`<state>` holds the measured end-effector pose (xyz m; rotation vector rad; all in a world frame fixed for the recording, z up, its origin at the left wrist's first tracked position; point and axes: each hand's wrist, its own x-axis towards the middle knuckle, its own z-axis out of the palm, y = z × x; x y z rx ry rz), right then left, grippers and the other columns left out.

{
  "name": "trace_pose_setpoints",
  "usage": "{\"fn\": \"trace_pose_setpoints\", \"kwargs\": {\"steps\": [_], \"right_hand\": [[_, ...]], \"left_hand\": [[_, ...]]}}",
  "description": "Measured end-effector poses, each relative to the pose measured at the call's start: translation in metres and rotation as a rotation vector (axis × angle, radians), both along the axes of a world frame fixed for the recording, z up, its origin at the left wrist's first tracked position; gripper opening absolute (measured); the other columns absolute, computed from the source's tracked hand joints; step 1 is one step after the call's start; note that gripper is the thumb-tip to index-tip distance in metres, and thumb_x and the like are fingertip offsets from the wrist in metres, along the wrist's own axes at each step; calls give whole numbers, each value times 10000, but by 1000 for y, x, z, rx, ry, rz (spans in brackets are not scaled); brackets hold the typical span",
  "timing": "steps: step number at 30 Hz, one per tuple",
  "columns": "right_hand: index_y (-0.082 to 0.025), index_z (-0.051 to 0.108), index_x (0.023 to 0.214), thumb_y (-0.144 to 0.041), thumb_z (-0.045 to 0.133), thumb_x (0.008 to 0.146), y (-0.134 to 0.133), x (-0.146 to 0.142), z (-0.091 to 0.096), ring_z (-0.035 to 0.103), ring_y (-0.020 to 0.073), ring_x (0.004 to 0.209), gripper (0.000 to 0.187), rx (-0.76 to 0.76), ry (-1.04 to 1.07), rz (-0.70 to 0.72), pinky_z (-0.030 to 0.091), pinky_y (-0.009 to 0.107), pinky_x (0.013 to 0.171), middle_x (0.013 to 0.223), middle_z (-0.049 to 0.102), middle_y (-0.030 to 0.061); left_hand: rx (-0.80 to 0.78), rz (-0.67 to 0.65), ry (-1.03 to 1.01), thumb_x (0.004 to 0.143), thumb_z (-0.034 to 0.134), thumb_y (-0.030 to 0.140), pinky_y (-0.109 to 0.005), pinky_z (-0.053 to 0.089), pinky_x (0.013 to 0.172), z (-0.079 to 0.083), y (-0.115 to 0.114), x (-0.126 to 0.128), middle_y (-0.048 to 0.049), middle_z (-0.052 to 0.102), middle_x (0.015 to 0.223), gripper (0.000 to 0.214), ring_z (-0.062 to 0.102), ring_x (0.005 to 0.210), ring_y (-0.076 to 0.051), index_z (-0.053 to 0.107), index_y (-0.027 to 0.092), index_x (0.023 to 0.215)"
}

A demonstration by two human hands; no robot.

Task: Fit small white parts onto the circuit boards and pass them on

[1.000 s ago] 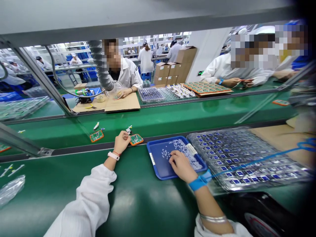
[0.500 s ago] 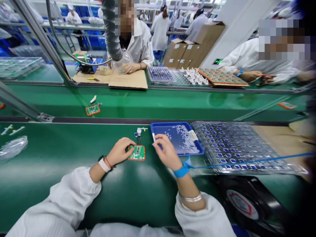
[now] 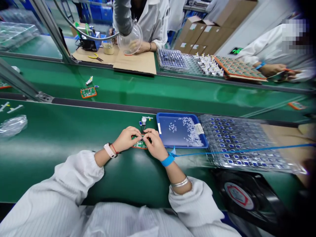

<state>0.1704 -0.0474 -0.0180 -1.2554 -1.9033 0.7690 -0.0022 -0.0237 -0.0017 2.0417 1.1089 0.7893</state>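
Observation:
A green circuit board (image 3: pixel 140 144) with an orange edge lies on the green bench, partly covered by my fingers. My left hand (image 3: pixel 126 139) is at its left side, thumb and fingertips pinched together over the board. From the right, my right hand (image 3: pixel 155 143) meets it there, its fingertips also closed in a pinch. Whatever is between the fingertips is too small to make out. Just behind the board, joined by thin wires, sit a white connector piece (image 3: pixel 144 121) and a small blue-faced part (image 3: pixel 140 123). A blue strap circles my right wrist.
To the right is a blue tray (image 3: pixel 177 144) of small white pieces, then a clear plastic tray (image 3: pixel 237 144) of blue-faced parts. A black fan (image 3: pixel 247 197) stands nearer me. Another board (image 3: pixel 89 92) lies on the belt beyond. Co-workers sit across, one hand (image 3: pixel 274 69) at work.
My right hand has moved left from the blue tray's edge to the circuit board. My left fingers have closed in over the board, and the camera view has tipped downward.

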Motion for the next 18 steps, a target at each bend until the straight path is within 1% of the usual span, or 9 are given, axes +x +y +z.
{"fn": "trace_pose_setpoints", "kwargs": {"steps": [4, 7, 10, 13, 16, 18], "right_hand": [[-183, 504, 698, -192, 454, 821, 4, -1, -4, 503, 173, 922, 133, -38, 20, -41, 423, 340, 844, 926, 499, 74], [-181, 507, 683, -179, 453, 812, 7, 1, -4, 507, 160, 867, 140, -66, 14, -34, 436, 314, 793, 877, 498, 62], [-175, 508, 676, -151, 453, 797, 10, 2, -6, 504, 157, 847, 135, -63, -3, -25, 436, 313, 782, 860, 502, 62], [-172, 501, 664, -139, 458, 786, 9, -2, -8, 504, 164, 844, 134, -59, -28, -47, 435, 323, 782, 856, 507, 70], [-169, 507, 668, -133, 453, 792, 4, -9, -2, 509, 172, 853, 140, -17, -50, -78, 433, 328, 792, 859, 516, 78], [-168, 524, 689, -135, 449, 801, 2, -5, 6, 512, 177, 887, 139, 67, -61, -104, 427, 331, 816, 885, 524, 85]], "left_hand": [[-5, -8, 35, 775, 576, 151, -286, 465, 771, 0, 5, 5, -39, 681, 829, 124, 623, 802, -168, 678, 166, 705], [-32, -24, 52, 764, 569, 129, -269, 466, 753, 2, 9, 7, -36, 681, 809, 132, 627, 780, -161, 676, 154, 691], [-71, -27, 78, 761, 565, 132, -268, 464, 758, 6, 12, 8, -36, 686, 811, 134, 624, 784, -162, 677, 152, 691], [-95, -21, 106, 755, 570, 135, -264, 458, 756, 8, 13, 7, -39, 686, 817, 125, 622, 779, -159, 670, 147, 682], [-66, -33, 102, 758, 576, 143, -262, 452, 748, 7, 12, 5, -35, 673, 804, 110, 611, 773, -155, 655, 149, 682], [-16, -44, 77, 775, 573, 167, -269, 447, 761, 4, 10, 2, -35, 657, 820, 86, 599, 802, -158, 646, 155, 732]]}}
